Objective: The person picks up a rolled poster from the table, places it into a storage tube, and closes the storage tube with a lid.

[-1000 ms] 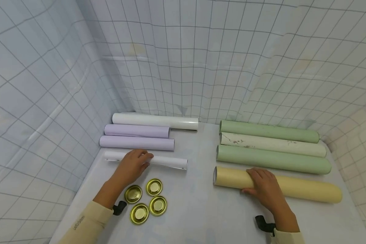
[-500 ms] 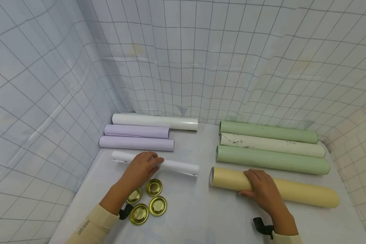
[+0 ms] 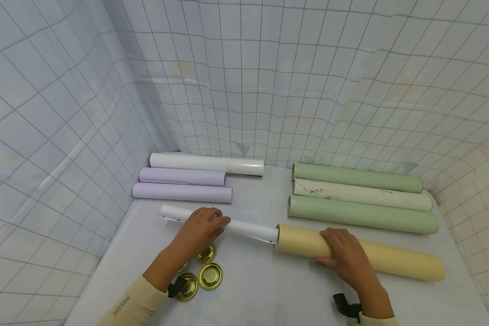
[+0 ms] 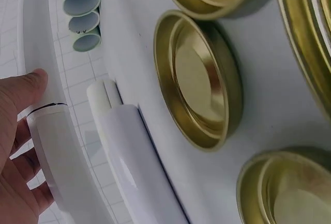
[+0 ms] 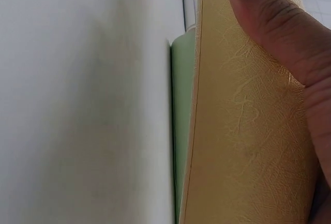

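Note:
My left hand (image 3: 203, 228) grips a thin rolled sheet of white paper (image 3: 250, 229) near its middle, thumb and fingers around it in the left wrist view. The roll's right end meets the open left end of a wide yellow tube (image 3: 399, 259); whether it has entered cannot be told exactly. My right hand (image 3: 344, 256) holds the yellow tube from above, and its thumb (image 5: 274, 19) lies along the textured gold surface in the right wrist view. Below the left hand lie several gold round lids (image 4: 194, 81), partly covered by the forearm in the head view.
Two lilac rolls (image 3: 183, 192) and a glossy white roll (image 3: 205, 163) lie at the back left. Two green tubes (image 3: 362, 214) and a cream patterned tube (image 3: 362, 194) lie behind the yellow one. Grid-patterned sheeting (image 3: 248, 68) walls in the back and sides.
My left hand has carried the white paper roll rightward and slightly nearer, up to the yellow tube's mouth. My right hand has shifted the yellow tube a little to the left.

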Motion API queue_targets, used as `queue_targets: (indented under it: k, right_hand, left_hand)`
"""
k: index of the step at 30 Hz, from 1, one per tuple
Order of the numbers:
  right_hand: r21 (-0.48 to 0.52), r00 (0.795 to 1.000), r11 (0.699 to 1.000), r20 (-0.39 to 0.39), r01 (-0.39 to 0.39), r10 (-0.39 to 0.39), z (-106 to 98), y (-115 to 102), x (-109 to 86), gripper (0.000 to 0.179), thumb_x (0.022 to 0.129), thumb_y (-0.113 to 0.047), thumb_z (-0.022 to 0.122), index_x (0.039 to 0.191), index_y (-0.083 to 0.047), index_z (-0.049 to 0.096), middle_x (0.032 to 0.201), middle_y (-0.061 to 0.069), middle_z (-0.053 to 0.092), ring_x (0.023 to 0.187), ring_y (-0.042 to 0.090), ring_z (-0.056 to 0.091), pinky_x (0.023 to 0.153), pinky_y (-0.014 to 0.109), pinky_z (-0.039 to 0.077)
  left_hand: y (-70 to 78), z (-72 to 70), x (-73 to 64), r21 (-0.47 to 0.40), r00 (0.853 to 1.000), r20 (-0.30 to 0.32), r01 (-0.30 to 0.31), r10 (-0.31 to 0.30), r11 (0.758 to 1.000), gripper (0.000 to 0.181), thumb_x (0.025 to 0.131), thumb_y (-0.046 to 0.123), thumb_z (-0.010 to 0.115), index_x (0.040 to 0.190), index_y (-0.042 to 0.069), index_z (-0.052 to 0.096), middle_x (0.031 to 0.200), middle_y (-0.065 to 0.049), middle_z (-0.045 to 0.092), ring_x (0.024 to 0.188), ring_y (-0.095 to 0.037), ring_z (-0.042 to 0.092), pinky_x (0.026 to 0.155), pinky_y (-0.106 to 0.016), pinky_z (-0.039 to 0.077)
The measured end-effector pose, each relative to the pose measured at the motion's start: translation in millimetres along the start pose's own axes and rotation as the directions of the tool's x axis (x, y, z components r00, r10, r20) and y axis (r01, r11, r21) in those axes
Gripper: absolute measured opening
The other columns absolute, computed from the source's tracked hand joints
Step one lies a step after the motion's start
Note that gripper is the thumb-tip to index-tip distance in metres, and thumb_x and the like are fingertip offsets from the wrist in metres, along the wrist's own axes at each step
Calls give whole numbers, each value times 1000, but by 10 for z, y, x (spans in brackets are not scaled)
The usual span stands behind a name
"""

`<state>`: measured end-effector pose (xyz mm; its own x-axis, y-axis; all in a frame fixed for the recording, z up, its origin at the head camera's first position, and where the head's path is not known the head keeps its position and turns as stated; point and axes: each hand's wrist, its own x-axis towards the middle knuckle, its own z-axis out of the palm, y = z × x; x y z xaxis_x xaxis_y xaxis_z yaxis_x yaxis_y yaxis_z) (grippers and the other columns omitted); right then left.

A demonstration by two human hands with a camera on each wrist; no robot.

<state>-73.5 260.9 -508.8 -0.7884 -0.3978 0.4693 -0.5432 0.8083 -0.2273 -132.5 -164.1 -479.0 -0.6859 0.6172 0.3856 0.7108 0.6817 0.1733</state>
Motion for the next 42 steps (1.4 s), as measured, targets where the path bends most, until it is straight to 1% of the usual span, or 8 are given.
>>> queue_targets:
  k: [5,13,20,23,30,34,39,42]
  right_hand:
    - [14,1000,1000,-14,8,-8,1,-56,19,79,53,-42,93,115,-4,64,111,11,65,102,30,61,87,49,49]
    - [26,1000,999,-11,21,-21,-7,-135,58,78,53,-40,95,115,-5,64,111,10,65,102,28,61,88,47,48]
    - [40,999,999,-19,36,-36,0,-186,87,78,52,-41,96,114,-5,64,111,9,65,103,27,61,90,44,47]
    - [43,999,998,-25,38,-37,0,-210,99,78,52,-41,96,114,-5,64,111,9,65,103,27,60,91,43,47]
    - [63,999,997,-22,39,-38,-7,-260,119,76,55,-40,96,114,-6,64,112,8,65,105,25,60,94,39,45]
    - [69,999,997,-30,39,-37,1,-276,126,74,57,-41,95,115,-6,64,112,7,65,104,24,60,94,37,44]
    - [73,997,996,-63,58,-54,17,-288,123,76,54,-42,95,114,-5,64,111,8,65,103,25,60,93,37,44]
    - [71,996,996,-67,60,-55,15,-293,121,76,55,-42,94,114,-5,64,111,8,65,103,25,60,93,37,43]
  left_hand:
    - [58,24,26,-5,1000,6,-17,17,1000,36,83,13,82,115,21,69,108,-2,61,107,-26,60,99,-45,46]
    - [145,53,75,-17,998,-27,-61,61,998,36,82,12,83,115,20,69,106,-2,61,103,-26,61,97,-45,47]
    - [236,64,120,-10,998,6,-66,67,998,34,84,15,81,116,22,69,107,-2,62,104,-26,60,99,-44,46]
    - [280,57,147,-5,997,5,-81,81,997,34,84,16,81,116,22,69,107,-2,62,103,-25,61,99,-43,47]
    - [390,72,222,-36,994,4,-108,108,993,35,84,19,82,117,21,70,106,-1,63,100,-23,61,97,-42,48]
    - [462,89,276,-57,992,-7,-130,129,990,35,85,21,81,118,21,71,106,0,62,99,-22,61,95,-41,49]
    - [555,114,339,-69,985,-31,-170,168,983,32,86,21,80,116,20,71,104,0,63,96,-20,61,90,-39,50]
    - [602,128,362,-79,984,-36,-179,177,981,34,86,22,80,119,18,70,105,0,63,97,-19,61,89,-37,51]
